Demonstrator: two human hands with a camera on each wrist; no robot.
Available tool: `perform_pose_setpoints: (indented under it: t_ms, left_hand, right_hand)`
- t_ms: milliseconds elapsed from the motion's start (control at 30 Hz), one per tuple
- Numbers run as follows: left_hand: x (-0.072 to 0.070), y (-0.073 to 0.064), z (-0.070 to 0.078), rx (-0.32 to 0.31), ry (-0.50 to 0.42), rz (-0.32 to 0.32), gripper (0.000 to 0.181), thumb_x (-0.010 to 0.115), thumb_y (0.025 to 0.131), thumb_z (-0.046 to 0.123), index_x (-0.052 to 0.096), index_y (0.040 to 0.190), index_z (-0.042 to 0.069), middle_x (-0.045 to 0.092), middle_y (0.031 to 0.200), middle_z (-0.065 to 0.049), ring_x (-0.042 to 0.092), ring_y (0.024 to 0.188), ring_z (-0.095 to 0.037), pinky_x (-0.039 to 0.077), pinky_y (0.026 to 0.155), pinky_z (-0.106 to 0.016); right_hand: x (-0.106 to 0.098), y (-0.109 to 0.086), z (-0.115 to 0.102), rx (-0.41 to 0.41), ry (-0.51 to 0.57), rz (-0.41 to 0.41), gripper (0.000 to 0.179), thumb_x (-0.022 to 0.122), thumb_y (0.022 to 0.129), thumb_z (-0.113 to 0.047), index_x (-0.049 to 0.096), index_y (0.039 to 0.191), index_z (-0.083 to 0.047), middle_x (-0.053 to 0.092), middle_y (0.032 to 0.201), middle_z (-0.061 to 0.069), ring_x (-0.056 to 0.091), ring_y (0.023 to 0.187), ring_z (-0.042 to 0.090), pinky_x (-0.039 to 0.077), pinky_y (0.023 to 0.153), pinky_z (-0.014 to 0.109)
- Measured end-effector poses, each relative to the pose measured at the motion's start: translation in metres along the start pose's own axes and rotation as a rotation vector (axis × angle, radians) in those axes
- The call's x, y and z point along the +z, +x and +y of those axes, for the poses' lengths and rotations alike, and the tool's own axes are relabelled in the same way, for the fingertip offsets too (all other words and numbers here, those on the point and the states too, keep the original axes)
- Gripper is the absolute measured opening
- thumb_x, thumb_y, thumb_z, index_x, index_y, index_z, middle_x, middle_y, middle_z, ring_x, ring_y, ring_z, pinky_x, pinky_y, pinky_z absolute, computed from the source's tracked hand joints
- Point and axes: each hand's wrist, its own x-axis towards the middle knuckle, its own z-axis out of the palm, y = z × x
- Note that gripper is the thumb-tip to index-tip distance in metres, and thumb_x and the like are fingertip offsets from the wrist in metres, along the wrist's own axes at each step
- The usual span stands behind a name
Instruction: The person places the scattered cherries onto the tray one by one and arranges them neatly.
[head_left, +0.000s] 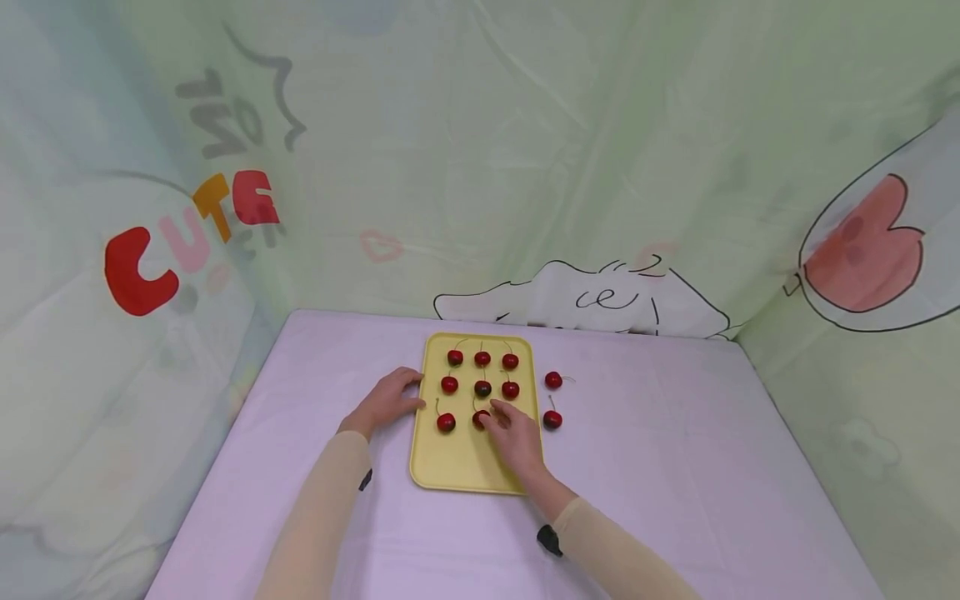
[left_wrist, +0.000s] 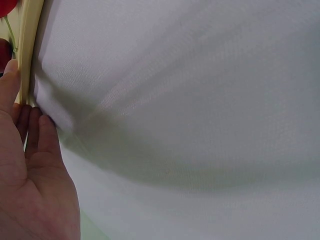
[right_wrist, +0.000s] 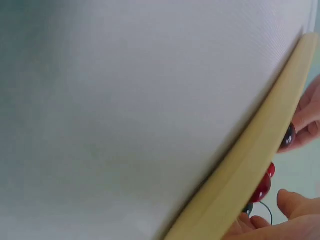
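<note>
A yellow tray holds several red cherries with thin stems, set in rows. My left hand is at the tray's left edge, its fairly straight fingers and thumb touching the rim. Over the front row, my right hand reaches in from the right, fingertips at the middle cherry and partly covering it. In the right wrist view its thumb stands apart from the fingers, a stem showing between. Left of that cherry lies another front-row cherry.
Two loose cherries lie right of the tray: one farther back, one nearer. A pale lilac cloth covers the table. Printed curtains hang behind and at both sides.
</note>
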Motion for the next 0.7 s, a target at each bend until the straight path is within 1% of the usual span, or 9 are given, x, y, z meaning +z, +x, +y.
perform_pose_setpoints:
  t_ms: [200, 367, 500, 600, 700]
  left_hand:
    - [0.001, 0.0, 0.0, 0.0, -0.007, 0.008, 0.054, 0.072, 0.09, 0.023, 0.053, 0.137, 0.004, 0.052, 0.139, -0.01, 0.044, 0.133, -0.027, 0.034, 0.115, -0.039]
    - [0.001, 0.001, -0.001, 0.008, -0.007, 0.012, 0.054, 0.072, 0.09, 0.024, 0.053, 0.137, 0.004, 0.052, 0.139, -0.009, 0.044, 0.133, -0.026, 0.034, 0.115, -0.039]
    - [0.0, 0.0, 0.0, 0.014, -0.017, 0.017, 0.053, 0.072, 0.09, 0.023, 0.054, 0.137, 0.003, 0.052, 0.138, -0.01, 0.045, 0.133, -0.027, 0.034, 0.115, -0.04]
    - [0.001, -0.001, -0.002, 0.012, -0.005, 0.009, 0.054, 0.072, 0.09, 0.022, 0.054, 0.136, 0.003, 0.052, 0.138, -0.011, 0.045, 0.132, -0.028, 0.034, 0.114, -0.04]
    - [0.0, 0.003, -0.002, 0.016, 0.016, 0.004, 0.053, 0.072, 0.09, 0.023, 0.054, 0.136, 0.003, 0.053, 0.138, -0.01, 0.046, 0.132, -0.027, 0.035, 0.114, -0.039]
  right_hand:
    - [-0.018, -0.001, -0.005, 0.017, 0.019, -0.027, 0.049, 0.067, 0.094, -0.024, 0.056, 0.137, -0.004, 0.056, 0.137, 0.014, 0.054, 0.125, 0.032, 0.046, 0.103, 0.044]
    - [-0.037, 0.002, 0.003, -0.005, -0.005, -0.027, 0.052, 0.06, 0.098, -0.03, 0.049, 0.144, -0.008, 0.047, 0.147, 0.013, 0.045, 0.134, 0.032, 0.039, 0.11, 0.044]
    - [-0.049, 0.003, 0.012, -0.024, -0.004, 0.001, 0.055, 0.058, 0.1, -0.031, 0.043, 0.148, -0.008, 0.041, 0.151, 0.014, 0.041, 0.136, 0.034, 0.038, 0.111, 0.044]
    - [-0.057, 0.001, 0.019, -0.002, -0.003, 0.024, 0.057, 0.057, 0.1, -0.03, 0.04, 0.149, -0.009, 0.039, 0.152, 0.014, 0.04, 0.137, 0.036, 0.039, 0.11, 0.046]
    - [-0.067, 0.003, 0.025, 0.027, -0.01, 0.063, 0.057, 0.057, 0.1, -0.03, 0.039, 0.15, -0.011, 0.039, 0.152, 0.013, 0.04, 0.137, 0.035, 0.039, 0.11, 0.046]
